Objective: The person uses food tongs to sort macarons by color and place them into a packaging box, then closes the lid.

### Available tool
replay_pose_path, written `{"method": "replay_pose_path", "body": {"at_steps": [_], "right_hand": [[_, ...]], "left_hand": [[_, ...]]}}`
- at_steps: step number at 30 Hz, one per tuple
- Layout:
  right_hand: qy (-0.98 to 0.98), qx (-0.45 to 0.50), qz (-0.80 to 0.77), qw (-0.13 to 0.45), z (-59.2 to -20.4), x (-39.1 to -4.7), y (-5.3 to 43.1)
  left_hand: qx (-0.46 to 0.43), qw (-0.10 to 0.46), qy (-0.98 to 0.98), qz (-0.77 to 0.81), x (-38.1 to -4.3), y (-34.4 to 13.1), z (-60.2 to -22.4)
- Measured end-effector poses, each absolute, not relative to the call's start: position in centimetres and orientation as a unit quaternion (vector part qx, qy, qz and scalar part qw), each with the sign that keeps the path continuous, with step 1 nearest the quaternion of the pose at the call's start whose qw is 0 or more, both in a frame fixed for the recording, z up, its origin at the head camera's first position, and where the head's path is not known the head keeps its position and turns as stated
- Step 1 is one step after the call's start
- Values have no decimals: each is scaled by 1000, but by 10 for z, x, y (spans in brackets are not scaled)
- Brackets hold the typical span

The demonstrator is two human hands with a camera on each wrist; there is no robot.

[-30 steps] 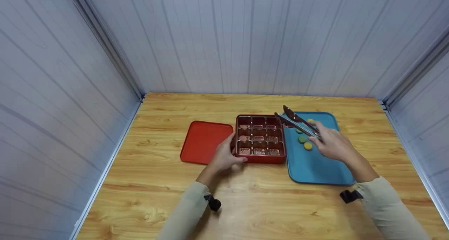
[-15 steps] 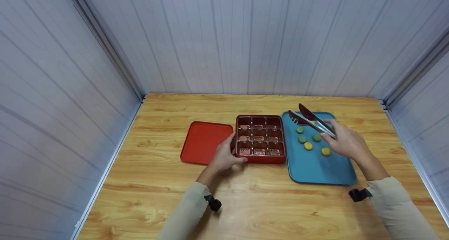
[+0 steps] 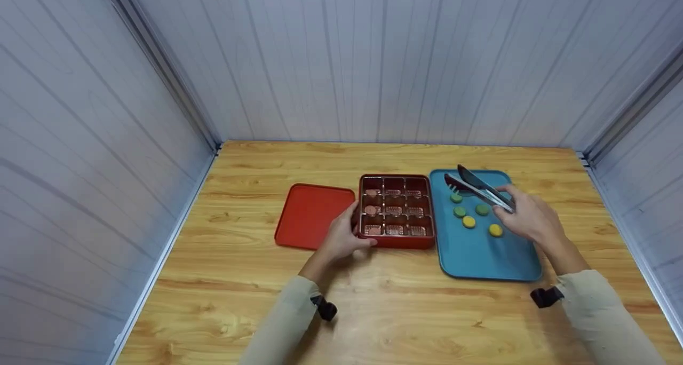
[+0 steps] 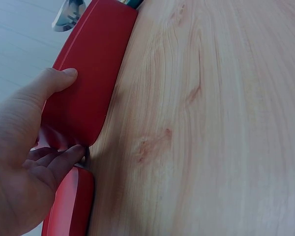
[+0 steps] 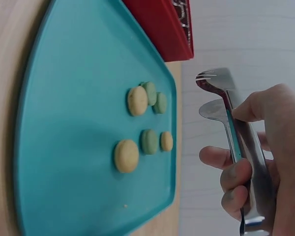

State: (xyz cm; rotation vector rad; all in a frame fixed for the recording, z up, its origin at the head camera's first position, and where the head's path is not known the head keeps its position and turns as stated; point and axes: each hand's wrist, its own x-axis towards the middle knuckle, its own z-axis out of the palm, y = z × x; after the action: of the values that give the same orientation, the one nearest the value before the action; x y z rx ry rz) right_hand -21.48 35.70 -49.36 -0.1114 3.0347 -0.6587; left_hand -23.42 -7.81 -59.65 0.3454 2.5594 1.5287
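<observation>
My left hand [image 3: 340,237] holds the near left corner of a red box [image 3: 400,242], thumb against its front wall and fingers at its left side. A clear insert divides the box into compartments; pinkish macarons [image 3: 370,210] lie in its left column. My right hand [image 3: 528,215] grips metal tongs [image 5: 253,152], one tip slotted like a fork, the other spoon-shaped. The tongs' tips stand apart with nothing between them, above the far part of a blue tray [image 3: 483,261]. Green macarons [image 5: 149,141] and yellow macarons [image 5: 126,156] lie on that tray.
A flat red lid [image 3: 312,215] lies left of the box, partly behind my left hand. The blue tray stands close against the box's right side. Pale panelled walls [image 3: 352,61] enclose the wooden table [image 3: 405,311] at the back and sides.
My right hand has carried the tongs rightward from over the box's right edge to above the blue tray, then dipped slightly. My left hand and the box stay in place.
</observation>
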Motion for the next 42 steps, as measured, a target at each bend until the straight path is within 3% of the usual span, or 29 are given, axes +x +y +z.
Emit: {"method": "replay_pose_path", "body": {"at_steps": [14, 22, 42], "right_hand": [[971, -31, -233, 48, -526, -228, 381], [974, -18, -213, 80, -518, -224, 370], [971, -20, -225, 82, -508, -225, 372]], "left_hand": [[100, 84, 847, 516, -228, -76, -586], [102, 78, 855, 503, -229, -77, -589], [132, 51, 865, 481, -237, -80, -606]]}}
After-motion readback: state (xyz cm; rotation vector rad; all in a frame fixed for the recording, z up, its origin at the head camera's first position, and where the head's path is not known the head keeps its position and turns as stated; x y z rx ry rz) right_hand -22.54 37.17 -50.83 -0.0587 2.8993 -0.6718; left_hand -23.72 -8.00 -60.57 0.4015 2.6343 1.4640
